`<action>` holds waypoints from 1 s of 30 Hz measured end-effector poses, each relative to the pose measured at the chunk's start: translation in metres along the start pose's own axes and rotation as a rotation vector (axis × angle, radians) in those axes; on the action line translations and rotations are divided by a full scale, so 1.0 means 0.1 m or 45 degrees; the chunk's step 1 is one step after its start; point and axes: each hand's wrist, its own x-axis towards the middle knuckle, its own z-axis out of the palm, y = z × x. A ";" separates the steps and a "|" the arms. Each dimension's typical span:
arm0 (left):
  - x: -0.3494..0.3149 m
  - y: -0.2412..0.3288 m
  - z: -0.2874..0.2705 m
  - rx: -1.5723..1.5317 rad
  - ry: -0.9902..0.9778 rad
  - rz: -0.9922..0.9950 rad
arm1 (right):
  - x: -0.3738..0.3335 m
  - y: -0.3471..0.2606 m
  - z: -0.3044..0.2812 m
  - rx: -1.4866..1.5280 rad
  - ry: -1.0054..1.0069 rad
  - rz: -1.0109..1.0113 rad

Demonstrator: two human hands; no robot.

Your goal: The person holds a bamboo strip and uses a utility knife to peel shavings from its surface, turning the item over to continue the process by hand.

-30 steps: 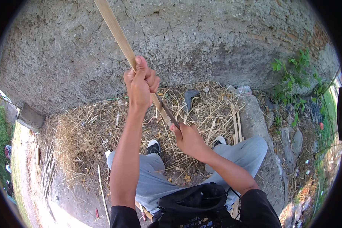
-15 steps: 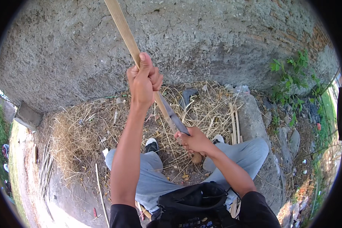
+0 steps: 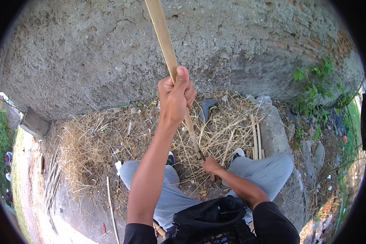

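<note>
My left hand (image 3: 176, 95) is closed around a long, flat bamboo strip (image 3: 162, 32), thumb along its face. From the fist, the strip slants up past the top edge and down toward my right hand. Low between my knees, my right hand (image 3: 211, 166) is wrapped round the handle of a knife (image 3: 201, 155). Its dark blade lies at the lower part of the strip and shows only in a short piece. A bit of brown wooden handle sticks out below the fist. Whether the blade is biting into the strip I cannot tell.
Dry shavings (image 3: 81, 150) cover the ground below. A rough grey wall (image 3: 110, 61) rises ahead. Cut strips (image 3: 256, 136) lie by a stone block (image 3: 274, 130) at right; more thin strips (image 3: 51, 179) lie at left. A red object (image 3: 104, 227) sits lower left.
My left hand and the strip have shifted right in view. My right hand has moved slightly lower and to the right, and less of the knife blade shows.
</note>
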 end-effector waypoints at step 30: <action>0.06 0.07 -0.35 0.066 0.137 0.081 | 0.17 0.90 0.61 -0.479 -0.220 -0.018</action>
